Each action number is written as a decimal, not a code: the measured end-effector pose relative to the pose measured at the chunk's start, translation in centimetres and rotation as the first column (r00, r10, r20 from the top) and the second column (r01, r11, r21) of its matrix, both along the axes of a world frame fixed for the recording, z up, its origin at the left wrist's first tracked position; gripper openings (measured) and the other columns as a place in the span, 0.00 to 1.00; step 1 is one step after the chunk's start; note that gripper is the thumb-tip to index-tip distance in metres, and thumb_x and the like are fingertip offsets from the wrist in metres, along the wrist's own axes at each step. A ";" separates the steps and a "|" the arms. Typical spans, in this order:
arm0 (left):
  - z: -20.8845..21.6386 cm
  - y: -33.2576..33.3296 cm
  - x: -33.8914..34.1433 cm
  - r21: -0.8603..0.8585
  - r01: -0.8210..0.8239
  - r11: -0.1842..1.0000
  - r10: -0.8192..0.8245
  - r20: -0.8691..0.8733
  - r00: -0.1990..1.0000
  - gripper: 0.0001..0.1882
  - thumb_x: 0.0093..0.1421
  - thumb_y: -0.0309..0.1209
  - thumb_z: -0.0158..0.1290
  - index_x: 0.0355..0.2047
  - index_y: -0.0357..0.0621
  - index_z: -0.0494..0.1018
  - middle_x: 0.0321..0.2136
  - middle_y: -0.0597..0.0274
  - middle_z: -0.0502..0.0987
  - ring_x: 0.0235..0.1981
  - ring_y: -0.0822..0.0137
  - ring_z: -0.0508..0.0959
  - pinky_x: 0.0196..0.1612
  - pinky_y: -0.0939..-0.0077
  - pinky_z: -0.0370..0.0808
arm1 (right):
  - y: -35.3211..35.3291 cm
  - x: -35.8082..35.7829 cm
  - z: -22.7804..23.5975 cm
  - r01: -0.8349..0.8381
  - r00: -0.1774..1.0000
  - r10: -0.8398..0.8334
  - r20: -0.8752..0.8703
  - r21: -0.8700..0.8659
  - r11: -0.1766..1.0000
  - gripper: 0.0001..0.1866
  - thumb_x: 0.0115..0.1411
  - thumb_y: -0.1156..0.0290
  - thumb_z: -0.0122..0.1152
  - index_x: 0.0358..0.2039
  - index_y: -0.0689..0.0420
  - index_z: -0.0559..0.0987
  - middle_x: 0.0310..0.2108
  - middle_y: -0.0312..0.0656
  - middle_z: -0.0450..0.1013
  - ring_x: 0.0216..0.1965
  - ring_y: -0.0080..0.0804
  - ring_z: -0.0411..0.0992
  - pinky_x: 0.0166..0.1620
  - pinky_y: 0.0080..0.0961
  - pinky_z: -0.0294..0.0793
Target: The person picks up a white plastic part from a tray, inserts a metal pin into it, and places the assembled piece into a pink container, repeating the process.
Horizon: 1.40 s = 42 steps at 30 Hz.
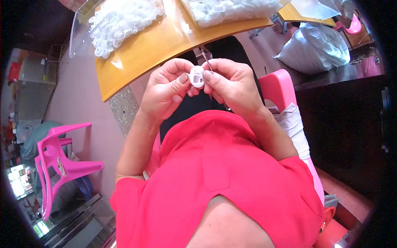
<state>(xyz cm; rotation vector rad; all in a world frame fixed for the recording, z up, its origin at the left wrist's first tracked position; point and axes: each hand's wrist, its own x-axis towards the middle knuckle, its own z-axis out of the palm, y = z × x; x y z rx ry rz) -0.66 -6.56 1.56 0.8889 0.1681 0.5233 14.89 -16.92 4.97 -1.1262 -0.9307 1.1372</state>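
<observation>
In front of my chest, over my dark-clothed lap, I hold a small white oval plastic part (197, 77) with a cut-out in its face. My left hand (168, 86) is closed on its left side, thumb at the edge and fingers curled below. Closed on the opposite side is my right hand (235, 84), its thumb pressing the part's rim. A thin metal tool (205, 55) also lies in my right hand, its narrow end pointing away from me past the fingers. The fingers hide much of the tool, so its exact kind is unclear.
A yellow-brown tabletop (165, 43) lies just beyond my hands. On it stand a clear bin (78, 31) of small white plastic pieces and another pile of white pieces (231, 11). A pink chair (68, 167) is at left; a stuffed white sack (314, 47) sits far right.
</observation>
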 end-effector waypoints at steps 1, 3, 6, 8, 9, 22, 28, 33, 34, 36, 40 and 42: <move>0.2 0.0 -0.2 0.022 -0.025 0.999 0.025 -0.031 0.999 0.11 0.61 0.27 0.51 0.42 0.34 0.69 0.33 0.58 0.76 0.30 0.71 0.75 0.35 0.82 0.72 | 0.1 -0.1 -0.2 -0.013 1.000 0.012 -0.028 -0.038 0.999 0.06 0.61 0.76 0.53 0.32 0.64 0.77 0.22 0.32 0.72 0.24 0.12 0.67 0.27 0.11 0.67; 0.5 -0.6 -0.7 0.023 -0.060 0.998 0.061 -0.084 0.995 0.12 0.62 0.28 0.50 0.43 0.33 0.71 0.33 0.57 0.76 0.31 0.71 0.75 0.36 0.81 0.73 | 0.2 -0.1 -0.5 -0.007 0.999 0.004 -0.036 -0.091 0.996 0.05 0.61 0.75 0.54 0.33 0.63 0.77 0.21 0.31 0.71 0.20 0.11 0.64 0.22 0.10 0.63; 0.6 -1.7 -1.4 -0.005 -0.199 0.980 0.195 -0.183 0.963 0.14 0.62 0.28 0.50 0.46 0.31 0.72 0.36 0.56 0.77 0.34 0.71 0.76 0.38 0.79 0.74 | 0.3 -1.0 -1.0 0.021 0.999 -0.026 -0.043 -0.110 0.994 0.05 0.61 0.74 0.55 0.34 0.62 0.76 0.19 0.31 0.70 0.15 0.10 0.61 0.17 0.08 0.58; 0.7 -3.0 -1.6 0.048 -0.276 0.960 0.280 -0.190 0.941 0.15 0.62 0.27 0.51 0.46 0.31 0.71 0.37 0.56 0.77 0.35 0.71 0.76 0.39 0.79 0.74 | 0.2 -1.9 -1.1 0.037 0.998 -0.040 -0.040 -0.079 0.996 0.05 0.61 0.74 0.55 0.34 0.61 0.76 0.19 0.31 0.70 0.15 0.10 0.61 0.17 0.08 0.58; 0.7 -3.5 -1.7 0.108 -0.344 0.933 0.359 -0.192 0.913 0.15 0.61 0.26 0.52 0.47 0.31 0.71 0.38 0.56 0.77 0.36 0.71 0.77 0.40 0.79 0.75 | 0.0 -2.3 -0.8 0.058 0.998 -0.060 -0.022 -0.091 0.994 0.05 0.60 0.74 0.55 0.32 0.62 0.76 0.20 0.31 0.70 0.19 0.11 0.64 0.21 0.11 0.62; -2.0 -2.7 -5.6 0.329 -0.454 0.828 0.535 -0.218 0.816 0.14 0.61 0.26 0.52 0.47 0.38 0.74 0.37 0.60 0.78 0.35 0.75 0.76 0.37 0.84 0.74 | -0.5 -4.1 -4.1 -0.104 0.775 -0.045 0.630 0.197 0.975 0.19 0.58 0.84 0.50 0.51 0.66 0.72 0.25 0.45 0.74 0.26 0.26 0.74 0.32 0.19 0.73; -2.4 -2.7 -5.9 0.374 -0.431 0.821 0.519 -0.176 0.836 0.13 0.61 0.27 0.52 0.47 0.39 0.74 0.36 0.61 0.78 0.34 0.76 0.75 0.36 0.84 0.74 | -0.4 -4.5 -4.6 -0.184 0.603 -0.143 0.785 0.311 0.932 0.22 0.52 0.81 0.55 0.50 0.66 0.70 0.22 0.51 0.71 0.23 0.42 0.74 0.26 0.34 0.74; -2.4 -2.9 -5.8 0.394 -0.425 0.815 0.519 -0.170 0.838 0.13 0.62 0.27 0.51 0.47 0.39 0.74 0.36 0.62 0.78 0.33 0.76 0.75 0.36 0.84 0.74 | -0.5 -4.5 -4.7 -0.208 0.527 -0.183 0.830 0.334 0.919 0.22 0.52 0.80 0.56 0.49 0.67 0.69 0.21 0.49 0.71 0.21 0.43 0.73 0.23 0.35 0.73; -2.4 -2.9 -5.8 0.393 -0.426 0.815 0.517 -0.163 0.840 0.13 0.62 0.27 0.51 0.47 0.39 0.74 0.36 0.62 0.78 0.33 0.76 0.75 0.36 0.84 0.74 | -0.5 -4.5 -4.6 -0.207 0.526 -0.184 0.830 0.335 0.919 0.22 0.52 0.80 0.56 0.49 0.67 0.69 0.21 0.49 0.71 0.21 0.43 0.73 0.23 0.35 0.73; -2.5 -3.0 -5.8 0.397 -0.425 0.813 0.517 -0.159 0.841 0.13 0.62 0.27 0.51 0.47 0.38 0.74 0.36 0.62 0.78 0.33 0.76 0.75 0.36 0.84 0.74 | -0.5 -4.4 -4.6 -0.215 0.527 -0.143 0.838 0.294 0.931 0.22 0.52 0.80 0.56 0.50 0.66 0.69 0.21 0.49 0.71 0.21 0.43 0.73 0.23 0.35 0.73; -2.6 -2.8 -5.7 0.392 -0.418 0.820 0.508 -0.158 0.847 0.13 0.62 0.27 0.51 0.47 0.38 0.74 0.35 0.61 0.78 0.33 0.76 0.75 0.35 0.84 0.74 | -0.5 -4.4 -4.5 -0.209 0.545 -0.138 0.827 0.294 0.933 0.23 0.51 0.80 0.56 0.50 0.65 0.70 0.21 0.49 0.71 0.22 0.43 0.73 0.23 0.35 0.73; -2.6 -2.8 -5.7 0.384 -0.418 0.823 0.504 -0.157 0.849 0.13 0.62 0.27 0.51 0.47 0.38 0.74 0.34 0.61 0.78 0.32 0.76 0.75 0.35 0.84 0.73 | -0.6 -4.5 -4.2 -0.181 0.631 -0.098 0.770 0.269 0.946 0.19 0.53 0.86 0.54 0.47 0.67 0.73 0.22 0.49 0.71 0.22 0.35 0.73 0.26 0.24 0.71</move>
